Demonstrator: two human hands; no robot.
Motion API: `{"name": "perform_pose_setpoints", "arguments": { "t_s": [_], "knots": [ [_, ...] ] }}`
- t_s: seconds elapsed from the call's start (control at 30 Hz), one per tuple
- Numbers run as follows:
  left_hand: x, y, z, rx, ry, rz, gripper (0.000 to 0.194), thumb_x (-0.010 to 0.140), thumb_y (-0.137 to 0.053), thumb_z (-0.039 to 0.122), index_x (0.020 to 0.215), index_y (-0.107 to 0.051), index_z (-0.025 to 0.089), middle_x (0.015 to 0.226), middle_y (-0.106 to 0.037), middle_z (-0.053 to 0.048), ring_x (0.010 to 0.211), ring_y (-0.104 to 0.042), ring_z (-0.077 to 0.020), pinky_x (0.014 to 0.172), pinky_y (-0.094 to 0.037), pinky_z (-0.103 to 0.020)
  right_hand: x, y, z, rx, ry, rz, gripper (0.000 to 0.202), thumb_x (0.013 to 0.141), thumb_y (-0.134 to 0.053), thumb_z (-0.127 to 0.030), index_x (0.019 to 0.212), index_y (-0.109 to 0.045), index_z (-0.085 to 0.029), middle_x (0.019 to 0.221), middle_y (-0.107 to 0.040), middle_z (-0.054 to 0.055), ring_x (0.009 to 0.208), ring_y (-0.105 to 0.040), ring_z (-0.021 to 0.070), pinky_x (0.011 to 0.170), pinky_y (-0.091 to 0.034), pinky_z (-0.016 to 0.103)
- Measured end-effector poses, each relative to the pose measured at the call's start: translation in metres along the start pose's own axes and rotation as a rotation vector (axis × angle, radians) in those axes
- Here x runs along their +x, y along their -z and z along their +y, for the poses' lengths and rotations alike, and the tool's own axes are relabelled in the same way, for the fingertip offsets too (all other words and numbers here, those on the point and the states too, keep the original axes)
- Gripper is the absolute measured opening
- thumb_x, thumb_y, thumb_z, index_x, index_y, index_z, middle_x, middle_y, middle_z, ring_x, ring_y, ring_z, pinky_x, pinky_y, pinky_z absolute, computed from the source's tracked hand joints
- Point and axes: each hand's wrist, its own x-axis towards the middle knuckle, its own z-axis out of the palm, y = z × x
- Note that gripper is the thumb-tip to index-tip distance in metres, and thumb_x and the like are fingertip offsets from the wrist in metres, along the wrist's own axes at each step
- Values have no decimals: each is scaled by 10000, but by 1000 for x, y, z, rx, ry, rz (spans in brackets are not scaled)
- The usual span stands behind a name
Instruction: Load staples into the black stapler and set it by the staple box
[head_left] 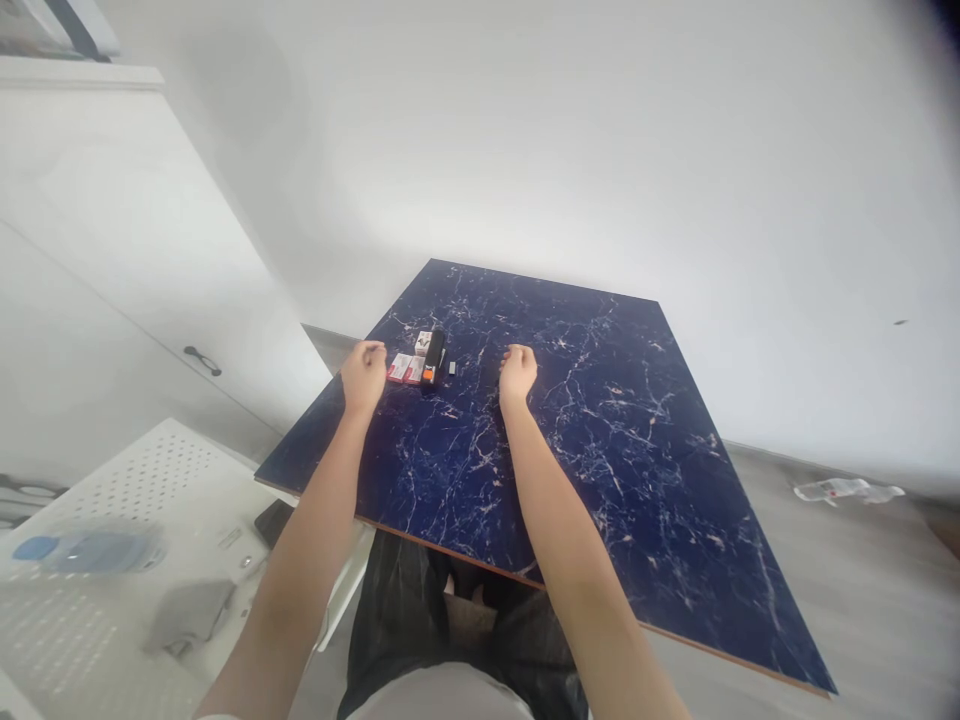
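Left hand [364, 376] and right hand [518, 376] both curled narrow, nothing seen in them. Black stapler [433, 362] and red-white boxes [406, 368] sit toward tabletop's [600, 440] left edge; a careless left-hand sweep could shove boxes into stapler.

1. We log an indoor room, apparently in a home.
2. We note a smooth white cabinet [112, 240] with a dark curved handle [202, 361].
3. We record a plain white wall [555, 140], pale grey floor [847, 560] and blue marble-patterned tabletop [600, 420].

Bright, diffuse light, soft shadows, slightly smeared detail, stretched edges, dark upper-right corner.
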Motion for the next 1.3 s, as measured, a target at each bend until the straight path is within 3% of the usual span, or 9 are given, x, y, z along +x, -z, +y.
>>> {"name": "perform_pose_setpoints", "arguments": {
  "t_s": [0.07, 0.17, 0.23, 0.3, 0.57, 0.87, 1.0, 1.13, 1.3],
  "knots": [
    [-8, -4, 7, 40, -173, -150, 303, 953, -547, 341, 1194, -686, 221, 992, -744, -42, 913, -685, -225, 882, -524, -337, -7, -3, -5, -84, 116, -115, 362, 968, -444, -362, 1170, -700, -206, 1067, -749, 84, 980, -691, 235, 932, -530, 370],
    [-24, -13, 18, 169, -420, -294, 442, 899, -668, 371, 1314, -654, 220, 1173, -720, -93, 1105, -643, -295, 1007, -485, -398, -17, -10, -11, -343, 437, -391, 345, 904, -603, -273, 1229, -706, -218, 1210, -743, 82, 1100, -665, 239, 1055, -461, 391],
    [-30, -19, 22, 246, -469, -301, 499, 889, -694, 375, 1355, -629, 209, 1230, -700, -115, 1164, -611, -330, 1046, -460, -432, -23, -13, -13, -488, 610, -535, 350, 893, -639, -243, 1234, -713, -220, 1280, -723, 87, 1173, -636, 245, 1106, -409, 415],
    [-34, -22, 23, 278, -466, -294, 506, 900, -678, 350, 1380, -607, 205, 1247, -695, -118, 1168, -602, -335, 1050, -455, -438, -26, -15, -14, -559, 689, -597, 290, 925, -625, -254, 1193, -734, -224, 1287, -723, 83, 1179, -627, 246, 1115, -382, 434],
    [-36, -24, 25, 321, -433, -258, 476, 918, -647, 325, 1382, -597, 230, 1225, -696, -117, 1175, -585, -349, 1021, -451, -452, -38, -21, -19, -632, 680, -547, 345, 971, -622, -293, 1303, -690, -231, 1148, -766, 105, 1102, -600, 308, 997, -465, 433],
    [-38, -19, 27, 353, -406, -249, 452, 885, -717, 396, 1304, -626, 251, 1184, -713, -125, 1153, -594, -379, 972, -454, -486, -39, -25, -19, -603, 644, -539, 520, 918, -631, -240, 1432, -566, -188, 1398, -659, 111, 1239, -590, 279, 1125, -394, 449],
    [-38, -19, 28, 360, -397, -244, 418, 882, -709, 340, 1284, -640, 246, 1136, -731, -123, 1122, -624, -368, 953, -478, -471, -43, -28, -22, -645, 598, -546, 390, 935, -653, -305, 1322, -655, -252, 1200, -741, 90, 1178, -596, 306, 1028, -458, 445],
    [-37, -19, 26, 316, -415, -248, 413, 876, -705, 291, 1280, -658, 223, 1128, -741, -115, 1086, -649, -344, 958, -500, -454, -47, -29, -23, -649, 599, -524, 268, 947, -645, -278, 1203, -703, -223, 1050, -752, 105, 1109, -606, 293, 970, -483, 405],
    [-38, -16, 24, 198, -442, -313, 415, 850, -740, 274, 1260, -686, 238, 1165, -742, -90, 1110, -665, -305, 1002, -508, -421, -44, -4, -22, -650, 619, -532, 199, 940, -657, -257, 1124, -722, -219, 1038, -749, 91, 1061, -631, 266, 961, -484, 374]
  ]
}}
